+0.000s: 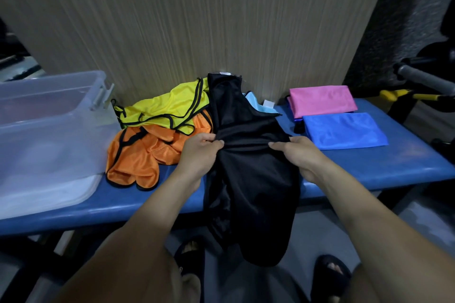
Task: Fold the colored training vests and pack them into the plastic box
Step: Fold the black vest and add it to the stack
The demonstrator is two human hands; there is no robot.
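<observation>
Folding barely half done: left hand (200, 152) and right hand (296, 155) pinch black vest (248, 167) over surface (369, 167) front edge; pink vest (322, 100), blue vest (344, 130) folded near right edge; yellow vest (165, 110), orange vest (138, 155) unfolded; box (49, 95) at left edge looks unpacked.

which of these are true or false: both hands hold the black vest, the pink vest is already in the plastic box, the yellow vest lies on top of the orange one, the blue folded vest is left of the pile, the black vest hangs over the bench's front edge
1. Both hands hold the black vest. True: the left hand and right hand each grip its fabric.
2. The pink vest is in the plastic box. False: it lies folded on the blue bench, to the right.
3. The yellow vest lies on the orange vest. True.
4. The blue vest is left of the pile. False: it lies to the right, in front of the pink one.
5. The black vest hangs over the bench's front edge. True.
</observation>
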